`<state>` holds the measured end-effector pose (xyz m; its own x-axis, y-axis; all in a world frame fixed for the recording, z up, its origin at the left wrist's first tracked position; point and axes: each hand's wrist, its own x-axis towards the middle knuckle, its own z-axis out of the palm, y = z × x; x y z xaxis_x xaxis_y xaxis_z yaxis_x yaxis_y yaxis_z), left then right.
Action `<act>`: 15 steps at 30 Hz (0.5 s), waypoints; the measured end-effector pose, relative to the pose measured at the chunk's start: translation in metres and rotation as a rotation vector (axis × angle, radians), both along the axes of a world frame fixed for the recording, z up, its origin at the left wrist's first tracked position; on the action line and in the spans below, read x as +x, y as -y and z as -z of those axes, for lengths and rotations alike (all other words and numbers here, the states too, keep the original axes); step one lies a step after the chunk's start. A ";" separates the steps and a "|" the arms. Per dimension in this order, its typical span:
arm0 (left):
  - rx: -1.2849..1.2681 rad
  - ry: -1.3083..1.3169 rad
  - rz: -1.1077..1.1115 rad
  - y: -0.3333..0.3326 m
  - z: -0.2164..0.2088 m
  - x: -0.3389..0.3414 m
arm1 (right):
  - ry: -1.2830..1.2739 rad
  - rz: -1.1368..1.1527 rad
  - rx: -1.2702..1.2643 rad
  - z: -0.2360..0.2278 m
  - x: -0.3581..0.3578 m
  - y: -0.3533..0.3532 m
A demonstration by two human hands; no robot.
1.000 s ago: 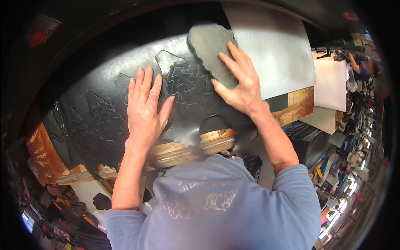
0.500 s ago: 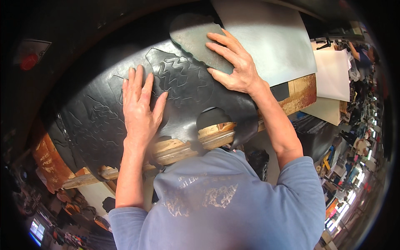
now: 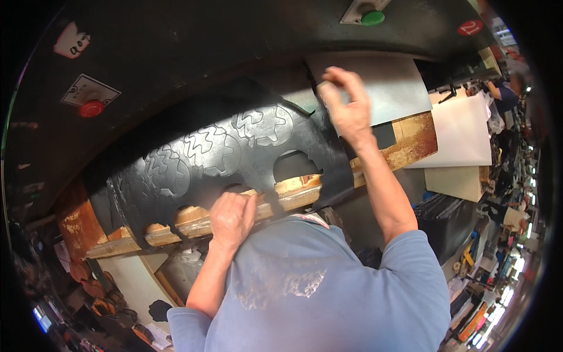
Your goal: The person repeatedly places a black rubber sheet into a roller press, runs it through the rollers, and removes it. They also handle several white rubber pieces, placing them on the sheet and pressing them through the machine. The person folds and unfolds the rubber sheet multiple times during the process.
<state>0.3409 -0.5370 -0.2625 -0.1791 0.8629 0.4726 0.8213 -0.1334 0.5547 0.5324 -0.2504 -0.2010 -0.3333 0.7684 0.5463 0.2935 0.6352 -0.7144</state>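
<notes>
A black sheet [image 3: 319,141], like leather or rubber, lies across the wooden bench, with rounded outlines and zigzag lines marked in its surface. Cut-outs break its near edge. At that edge my left hand [image 3: 230,220] is closed, its fingers curled down on the sheet, the fingertips hidden. My right hand [image 3: 350,111] is raised above the right end of the sheet, thumb and fingers bent but apart, blurred, with nothing visible in it. Just left of it shows part of a grey-green plate [image 3: 302,98]; a large pale grey sheet [image 3: 396,88] lies behind it.
A dark machine body [image 3: 217,41] overhangs the far side, carrying a red button [image 3: 92,108] and a green button [image 3: 372,18]. The worn wooden bench edge [image 3: 193,226] runs along my front. White sheets [image 3: 460,132] stand at the right; another person [image 3: 505,91] is farther off.
My left hand has gone from lying flat on the black sheet to closing at its near edge. The right hand has left the grey-green plate and lifted. More of the machine shows above.
</notes>
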 end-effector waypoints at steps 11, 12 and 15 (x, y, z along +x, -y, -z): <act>0.066 -0.057 -0.127 -0.008 -0.005 0.004 | -0.003 0.092 0.160 -0.032 0.067 0.017; 0.086 -0.051 -0.128 -0.008 -0.005 0.004 | -0.013 0.159 0.128 -0.015 0.076 0.035; 0.065 -0.062 -0.157 -0.009 -0.008 0.007 | 0.026 0.291 -0.208 0.039 0.085 0.081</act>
<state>0.3476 -0.5284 -0.2548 -0.2783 0.7938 0.5407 0.8671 -0.0346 0.4970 0.6173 -0.3314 -0.2399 -0.0964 0.9272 0.3620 0.4606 0.3639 -0.8096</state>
